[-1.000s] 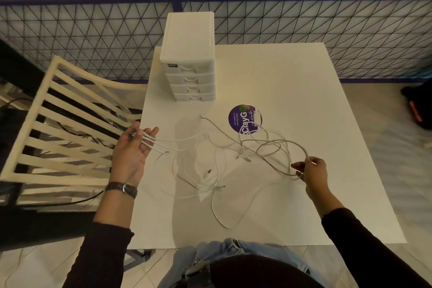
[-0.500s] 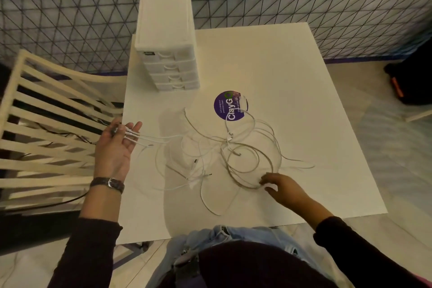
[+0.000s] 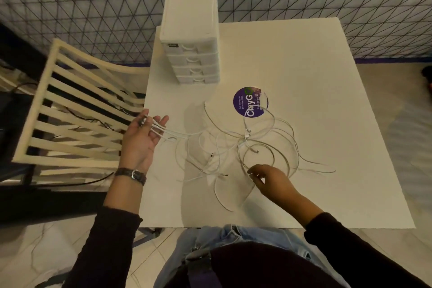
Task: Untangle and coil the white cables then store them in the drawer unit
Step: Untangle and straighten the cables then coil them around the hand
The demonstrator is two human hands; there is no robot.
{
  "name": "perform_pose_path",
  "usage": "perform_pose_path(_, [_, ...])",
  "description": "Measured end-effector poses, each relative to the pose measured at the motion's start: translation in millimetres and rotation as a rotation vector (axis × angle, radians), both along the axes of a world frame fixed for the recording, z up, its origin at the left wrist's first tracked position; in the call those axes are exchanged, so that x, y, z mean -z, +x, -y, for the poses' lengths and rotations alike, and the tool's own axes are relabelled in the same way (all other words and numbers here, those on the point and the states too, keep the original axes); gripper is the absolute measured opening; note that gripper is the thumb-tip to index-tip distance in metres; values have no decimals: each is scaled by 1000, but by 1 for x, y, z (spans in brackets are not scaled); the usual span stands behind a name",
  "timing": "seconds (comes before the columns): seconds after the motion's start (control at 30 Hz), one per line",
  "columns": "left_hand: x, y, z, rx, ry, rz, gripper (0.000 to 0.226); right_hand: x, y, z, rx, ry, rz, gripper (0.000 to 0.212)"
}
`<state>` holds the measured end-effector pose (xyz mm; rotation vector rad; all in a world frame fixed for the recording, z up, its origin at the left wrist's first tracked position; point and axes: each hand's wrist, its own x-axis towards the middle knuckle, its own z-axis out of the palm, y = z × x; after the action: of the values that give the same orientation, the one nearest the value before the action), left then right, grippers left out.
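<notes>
A tangle of thin white cables [image 3: 247, 147] lies spread over the middle of the white table [image 3: 327, 112]. My left hand [image 3: 142, 140] hovers at the table's left edge, palm up, with several cable ends held between its fingers; the cables run from it rightward into the tangle. My right hand [image 3: 268, 177] rests low over the near side of the tangle, its fingertips pinching a cable loop. The white drawer unit [image 3: 190, 37] stands at the back left of the table, its drawers all closed.
A round purple sticker [image 3: 250, 101] sits on the table just behind the tangle. A cream slatted chair [image 3: 77, 105] stands close on the left. A dark wire-mesh fence [image 3: 304, 0] runs behind the table. Tiled floor lies to the right.
My right hand dropped the loops it held up at the right and came down leftward onto the near side of the tangle. The loops now lie flat. My left hand kept its hold.
</notes>
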<state>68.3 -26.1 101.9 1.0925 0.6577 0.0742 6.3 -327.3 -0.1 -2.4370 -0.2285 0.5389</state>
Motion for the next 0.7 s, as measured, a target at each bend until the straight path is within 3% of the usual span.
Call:
perform_pose_path(0.17, [4, -7, -3, -19, -6, 22, 17, -6, 12, -65, -428, 116, 117, 29])
perform_pose_path(0.27, [6, -11, -7, -24, 8, 18, 18, 3, 20, -96, -387, 72, 19, 42])
perform_pose_path(0.37, [8, -12, -11, -43, -10, 22, 20, 16, 24, -109, -346, -34, -88, 39])
perform_pose_path(0.47, [8, -13, -17, -49, -7, 11, 19, 22, 25, -110, -334, -96, -97, 23])
perform_pose_path(0.6, [10, -13, -22, -49, -19, 0, 20, 13, 27, -101, -311, -75, -160, 30])
perform_pose_path(0.7, [11, -12, -21, -30, -22, 17, 20, -3, 27, -88, -329, -36, -101, 33])
